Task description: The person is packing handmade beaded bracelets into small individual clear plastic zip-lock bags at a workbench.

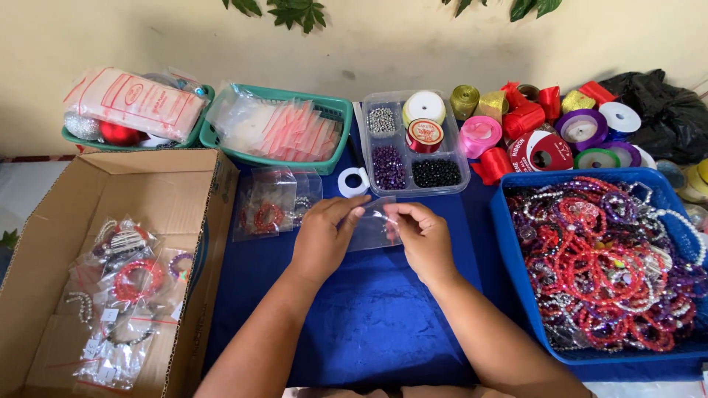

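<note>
Both my left hand (pixel 322 234) and right hand (pixel 422 237) pinched the empty clear bag (pixel 374 227) between them; slick film risked slipping, mouth staying sealed.

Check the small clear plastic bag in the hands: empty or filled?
Empty, apparently: small clear plastic bag shows only blue cloth through it, pinched between left hand and right hand.
</note>
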